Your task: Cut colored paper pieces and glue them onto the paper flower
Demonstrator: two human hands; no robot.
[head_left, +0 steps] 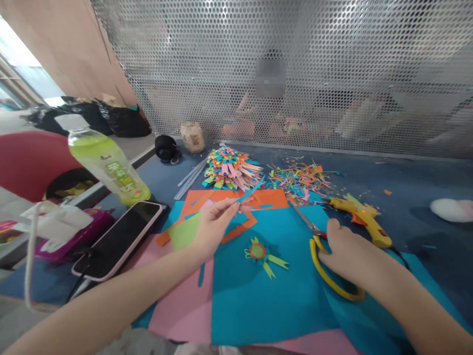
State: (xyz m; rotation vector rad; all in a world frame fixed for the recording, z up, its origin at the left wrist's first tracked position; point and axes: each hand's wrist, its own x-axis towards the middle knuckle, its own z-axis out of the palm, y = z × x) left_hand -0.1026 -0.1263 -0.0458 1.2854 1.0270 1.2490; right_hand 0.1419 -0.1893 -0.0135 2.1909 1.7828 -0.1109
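Observation:
My left hand (219, 219) pinches a narrow blue paper strip (253, 190) between thumb and fingertips, above orange and green paper pieces. My right hand (345, 249) is closed at the yellow-handled scissors (320, 259), fingers curled by the pivot end of the handles. The blades point away to the left over a blue paper sheet (236, 301). Between my hands lies a small paper rosette (257, 251) with an orange and green centre and green notched tails. A yellow glue gun (360, 217) rests just beyond my right hand.
Behind stand a pile of fringed paper pieces (231, 167) and a heap of scraps (299, 177), with clear glue sticks (190, 180) alongside. On the left are a phone (120, 241) and a green drink bottle (107, 160). A perforated metal panel (314, 74) closes the back.

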